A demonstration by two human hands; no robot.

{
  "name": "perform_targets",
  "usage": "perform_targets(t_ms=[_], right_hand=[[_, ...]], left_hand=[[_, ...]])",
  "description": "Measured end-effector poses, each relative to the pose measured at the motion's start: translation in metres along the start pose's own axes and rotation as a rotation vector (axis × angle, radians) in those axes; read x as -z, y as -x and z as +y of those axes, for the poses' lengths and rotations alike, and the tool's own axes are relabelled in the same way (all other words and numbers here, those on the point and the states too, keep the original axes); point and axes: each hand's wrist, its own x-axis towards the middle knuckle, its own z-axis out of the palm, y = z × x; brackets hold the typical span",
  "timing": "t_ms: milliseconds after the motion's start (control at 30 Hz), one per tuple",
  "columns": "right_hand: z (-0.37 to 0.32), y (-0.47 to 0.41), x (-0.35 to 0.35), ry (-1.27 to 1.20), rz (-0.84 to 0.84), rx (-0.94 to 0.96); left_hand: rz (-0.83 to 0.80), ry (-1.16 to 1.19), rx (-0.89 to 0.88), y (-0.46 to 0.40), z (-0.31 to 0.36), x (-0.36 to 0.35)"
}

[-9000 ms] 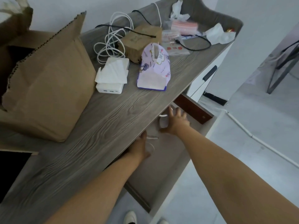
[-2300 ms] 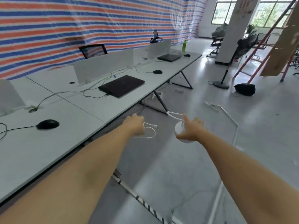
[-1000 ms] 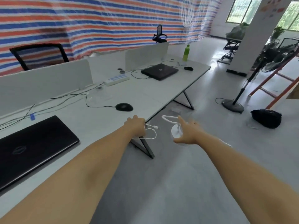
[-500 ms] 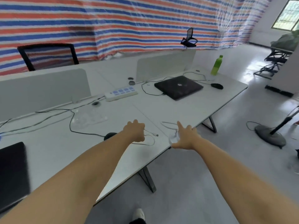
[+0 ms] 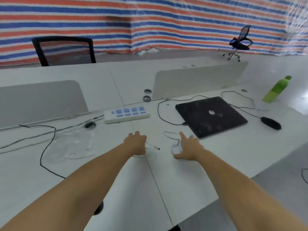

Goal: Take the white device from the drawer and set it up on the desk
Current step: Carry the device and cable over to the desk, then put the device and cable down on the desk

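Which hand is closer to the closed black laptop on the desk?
Right. The right hand, holding the white device, is just beside the laptop front-left corner; the left hand is farther left.

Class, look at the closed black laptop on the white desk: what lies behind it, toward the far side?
Behind the laptop stands a white divider panel, with a black cable looping between them. Whatever sits on the desk directly behind the panel is hidden.
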Motion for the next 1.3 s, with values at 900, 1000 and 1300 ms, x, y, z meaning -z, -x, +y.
perform_targets(t_ms=[900,1000,1300], right_hand=[[0.0,-0.18,0.001,0.126,-0.336,0.183],[-0.024,-0.185,0.041,0.217,-0.428,0.201],[-0.125,-0.147,0.034,-0.12,-0.185,0.584]], left_hand=[[-0.033,0.289,0.209,-0.095,-0.016,-0.044],[0.078,0.456,0.24,-0.079,-0.047,-0.035],[0.254,0.601,0.466,-0.026,-0.094,-0.051]])
